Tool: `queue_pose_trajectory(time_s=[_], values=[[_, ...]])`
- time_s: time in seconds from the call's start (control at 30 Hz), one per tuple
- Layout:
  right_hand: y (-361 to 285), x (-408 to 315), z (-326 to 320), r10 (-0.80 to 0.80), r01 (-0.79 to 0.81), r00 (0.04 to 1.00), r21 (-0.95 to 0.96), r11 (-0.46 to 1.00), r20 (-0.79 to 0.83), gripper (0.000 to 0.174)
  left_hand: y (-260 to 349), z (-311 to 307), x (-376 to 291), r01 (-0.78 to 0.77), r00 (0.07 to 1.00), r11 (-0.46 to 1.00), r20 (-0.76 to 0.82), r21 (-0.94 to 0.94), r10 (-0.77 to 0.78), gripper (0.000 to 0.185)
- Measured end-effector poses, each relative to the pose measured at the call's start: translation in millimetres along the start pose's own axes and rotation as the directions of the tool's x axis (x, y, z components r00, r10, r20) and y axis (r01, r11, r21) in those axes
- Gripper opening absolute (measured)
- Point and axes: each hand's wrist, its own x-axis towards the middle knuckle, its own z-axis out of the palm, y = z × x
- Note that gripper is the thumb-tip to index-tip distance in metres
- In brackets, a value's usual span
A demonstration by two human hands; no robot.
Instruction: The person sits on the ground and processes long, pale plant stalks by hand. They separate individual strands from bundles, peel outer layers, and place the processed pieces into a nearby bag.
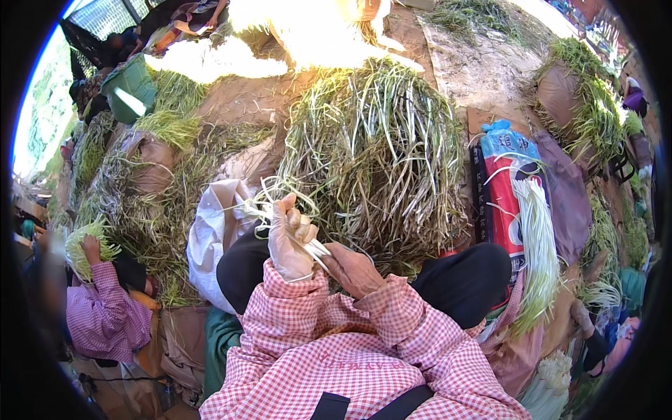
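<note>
My left hand (294, 241), in what looks like a thin pale glove, is closed around a small bunch of white stalks (316, 249), probably chives or a similar vegetable. Loose, curled strands (262, 205) stick out beyond its thumb. My bare right hand (357, 270) pinches the other end of the same bunch between thumb and fingers. Just past both hands lies a large heap of long green-and-white stalks (373, 157). To the right, a neat bundle of pale stalks (535, 241) rests on a red, blue and black printed plastic sack (504, 181).
A white sack (212, 231) stands by my left knee. Trimmed greens (126, 220) cover the ground at left, where a person in a checked shirt (113, 315) holds a bunch. Another pale bundle (548, 386) lies low at right. Strong glare hides part of the far side.
</note>
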Motion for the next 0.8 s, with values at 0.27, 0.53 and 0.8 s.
queue_pose_trajectory(time_s=[0.27, 0.53, 0.8], values=[[2, 54, -117, 0.338, -0.311, 0.933, 0.192, 0.931, -0.123, 0.035, 17, 15, 6, 0.232, 0.935, 0.967, 0.251, 0.104, -0.251, 0.027], [92, 99, -167, 0.369, -0.539, 0.71, -0.125, 0.833, -0.6, 0.025, 3, 11, 2, 0.258, 0.915, 0.947, 0.266, 0.189, -0.302, 0.029], [81, 97, -157, 0.268, -0.507, 0.639, -0.133, 0.852, -0.721, 0.034, 0, 16, -5, 0.148, 0.948, 0.952, 0.236, 0.267, -0.213, 0.028]])
